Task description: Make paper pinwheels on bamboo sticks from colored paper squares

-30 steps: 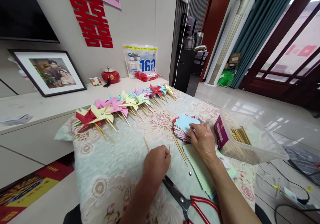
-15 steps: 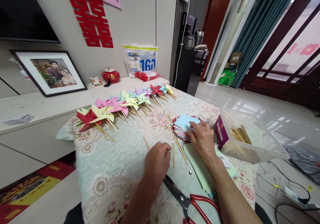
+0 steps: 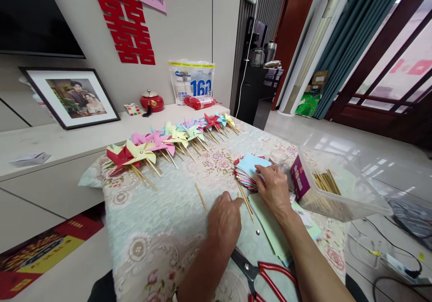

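My left hand (image 3: 224,221) lies on the flowered tablecloth (image 3: 162,230) and pinches a thin wooden stick (image 3: 239,201) at its fingertips. My right hand (image 3: 275,189) rests just to the right, fingertips on the blue top sheet of a stack of coloured paper squares (image 3: 248,169). A few more sticks (image 3: 245,203) lie between the two hands. One loose stick (image 3: 200,196) lies to the left of my left hand. A row of finished paper pinwheels (image 3: 162,142) on sticks runs along the far side of the table.
Red-handled scissors (image 3: 259,270) lie near the front edge under my arms. Light green sheets (image 3: 270,223) sit under my right wrist. A clear plastic box (image 3: 337,185) with sticks and a purple carton (image 3: 299,178) stands at the right. A low cabinet (image 3: 67,144) runs along the wall.
My left hand has slid to the right with the stick, closer to my right hand and the paper stack. My right hand has stayed on the stack.
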Demonstrator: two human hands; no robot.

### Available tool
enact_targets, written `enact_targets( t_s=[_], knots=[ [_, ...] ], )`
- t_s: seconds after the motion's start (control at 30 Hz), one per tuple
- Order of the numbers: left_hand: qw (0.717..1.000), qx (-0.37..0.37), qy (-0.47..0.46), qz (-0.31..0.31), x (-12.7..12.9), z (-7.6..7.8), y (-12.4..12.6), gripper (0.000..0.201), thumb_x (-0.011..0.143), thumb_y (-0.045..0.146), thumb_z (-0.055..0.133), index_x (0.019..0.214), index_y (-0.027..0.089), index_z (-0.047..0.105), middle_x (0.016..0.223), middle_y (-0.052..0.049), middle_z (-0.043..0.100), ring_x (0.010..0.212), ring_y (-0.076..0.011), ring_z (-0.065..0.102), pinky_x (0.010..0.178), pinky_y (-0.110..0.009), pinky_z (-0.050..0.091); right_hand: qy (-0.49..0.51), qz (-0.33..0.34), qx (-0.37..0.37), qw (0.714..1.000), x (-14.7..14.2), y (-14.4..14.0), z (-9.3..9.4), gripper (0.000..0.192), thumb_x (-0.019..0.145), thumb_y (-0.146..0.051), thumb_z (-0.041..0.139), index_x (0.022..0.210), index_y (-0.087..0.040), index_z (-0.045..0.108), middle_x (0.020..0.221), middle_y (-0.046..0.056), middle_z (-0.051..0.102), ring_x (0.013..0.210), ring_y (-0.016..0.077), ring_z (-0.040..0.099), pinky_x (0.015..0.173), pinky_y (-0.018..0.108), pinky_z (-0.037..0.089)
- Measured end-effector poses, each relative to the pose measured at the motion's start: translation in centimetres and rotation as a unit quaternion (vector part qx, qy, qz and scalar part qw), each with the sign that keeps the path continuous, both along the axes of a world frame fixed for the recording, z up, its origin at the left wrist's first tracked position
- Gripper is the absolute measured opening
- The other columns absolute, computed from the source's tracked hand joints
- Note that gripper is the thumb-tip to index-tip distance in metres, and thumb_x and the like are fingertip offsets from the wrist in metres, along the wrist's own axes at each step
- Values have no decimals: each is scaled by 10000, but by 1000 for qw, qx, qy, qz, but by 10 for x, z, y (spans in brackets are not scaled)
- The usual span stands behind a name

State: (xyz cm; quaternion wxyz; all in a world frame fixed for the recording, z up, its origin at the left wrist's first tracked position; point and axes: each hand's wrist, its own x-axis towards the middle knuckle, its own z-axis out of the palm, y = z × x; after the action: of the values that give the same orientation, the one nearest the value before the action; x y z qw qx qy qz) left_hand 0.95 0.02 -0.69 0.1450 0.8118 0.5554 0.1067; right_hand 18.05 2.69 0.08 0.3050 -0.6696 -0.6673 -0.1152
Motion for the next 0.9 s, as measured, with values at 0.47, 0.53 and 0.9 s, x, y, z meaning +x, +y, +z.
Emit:
enact_targets(
  t_s=[0.47, 0.53, 0.9],
  knots=[
    [980, 36, 111, 162, -47, 12, 19, 293, 930, 153, 476, 1098, 194, 714, 1146, -133, 644, 1063, -318, 565, 800, -389, 436, -57, -57, -96, 992, -6, -1, 3, 385, 886, -133, 636, 1269, -173, 635, 1066, 149, 722, 1081, 310, 575, 814, 413, 348],
    [977, 49, 114, 176, -49, 9, 15, 280, 929, 155, 482, 1067, 186, 725, 1135, -132, 655, 1051, -325, 569, 799, -407, 436, -46, -56, -110, 991, -5, -1, 4, 388, 895, -136, 628, 1281, -181, 629, 1052, 128, 732, 1080, 296, 586, 830, 404, 345],
    [984, 99, 18, 146, -48, -5, -3, 316, 890, 91, 530, 1080, 216, 749, 1123, -90, 697, 1056, -294, 586, 865, -417, 456, -50, -54, -100, 992, -2, 2, 2, 318, 920, -94, 600, 1217, -193, 653, 987, 85, 772, 1016, 281, 609, 798, 375, 319]
  ],
)
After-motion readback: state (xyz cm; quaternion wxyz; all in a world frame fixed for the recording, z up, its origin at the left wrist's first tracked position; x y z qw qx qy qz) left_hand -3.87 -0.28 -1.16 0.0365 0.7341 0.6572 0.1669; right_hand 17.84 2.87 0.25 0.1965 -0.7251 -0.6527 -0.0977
